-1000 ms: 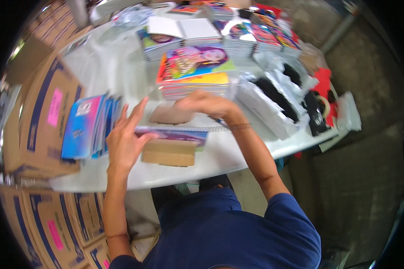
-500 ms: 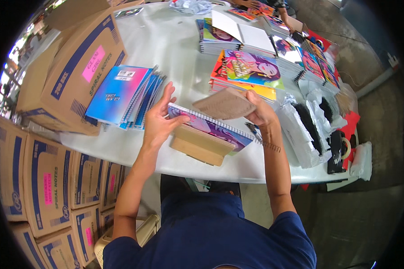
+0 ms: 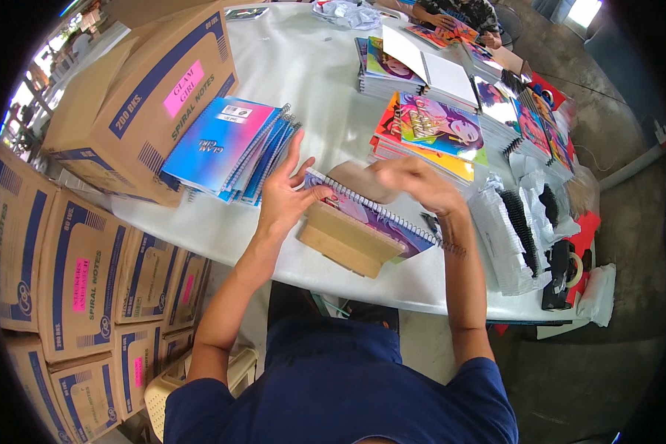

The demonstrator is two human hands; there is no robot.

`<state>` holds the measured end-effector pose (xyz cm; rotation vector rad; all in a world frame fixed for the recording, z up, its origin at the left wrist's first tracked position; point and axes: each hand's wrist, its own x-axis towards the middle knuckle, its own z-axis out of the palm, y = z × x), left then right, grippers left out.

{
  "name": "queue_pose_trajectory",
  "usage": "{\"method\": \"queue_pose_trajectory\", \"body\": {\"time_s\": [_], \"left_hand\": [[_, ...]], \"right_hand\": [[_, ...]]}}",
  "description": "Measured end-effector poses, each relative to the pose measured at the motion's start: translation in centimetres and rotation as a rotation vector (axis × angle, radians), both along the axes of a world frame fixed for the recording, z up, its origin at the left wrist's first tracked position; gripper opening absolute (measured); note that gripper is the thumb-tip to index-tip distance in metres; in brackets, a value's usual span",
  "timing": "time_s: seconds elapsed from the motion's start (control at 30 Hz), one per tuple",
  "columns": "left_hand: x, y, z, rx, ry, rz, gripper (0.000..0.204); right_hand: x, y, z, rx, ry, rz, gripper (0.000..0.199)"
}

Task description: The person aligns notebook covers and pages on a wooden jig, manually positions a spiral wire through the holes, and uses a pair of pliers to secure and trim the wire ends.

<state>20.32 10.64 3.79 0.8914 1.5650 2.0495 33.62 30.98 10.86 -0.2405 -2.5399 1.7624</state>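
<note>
My left hand grips a purple illustrated spiral notebook at its left end, thumb on the near side, other fingers raised behind. The notebook stands tilted, its coil edge upward. A loose coil end sticks out past its right end, across my right wrist. Against its near face rests a folded brown cardboard piece. My right hand, closed, holds a flat brown board just above the coil; both are smeared by motion. To the left lies a stack of blue-pink spiral notebooks.
A large carton stands at the table's left, with more cartons stacked below. Colourful notebooks lie beyond my right hand. Wrapped black coils and a tape roll are at right. Another person's hands hold a notebook across the table.
My right hand has turned over, palm down, and moved slightly left with the brown board over the coil. My left hand keeps its hold on the notebook. The whole view has shifted slightly.
</note>
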Motion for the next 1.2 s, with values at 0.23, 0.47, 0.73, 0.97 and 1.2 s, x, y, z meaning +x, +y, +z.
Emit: {"method": "queue_pose_trajectory", "body": {"time_s": [0.23, 0.47, 0.73, 0.97, 1.2], "left_hand": [[0.3, -0.1, 0.3, -0.015, 0.011, 0.002, 0.104], [-0.7, -0.1, 0.0, -0.065, -0.010, -0.072, 0.105], [-3.8, 0.4, 1.2, -0.137, 0.103, -0.718, 0.087], [-4.5, 0.7, 0.3, 0.139, 0.000, -0.745, 0.074], [-2.5, -0.9, -1.9, 0.124, -0.243, -0.474, 0.068]], "right_hand": [[-0.4, -1.0, 0.4, -0.005, 0.029, 0.017, 0.055], [-2.0, 0.1, -1.0, 0.201, -0.064, 0.051, 0.050], [1.7, 0.6, -5.6, 0.825, 0.098, -0.099, 0.040], [4.7, 2.1, -5.2, 0.082, 0.018, -0.211, 0.044], [1.7, -3.7, 6.0, 0.923, 0.517, -0.074, 0.052]]}}
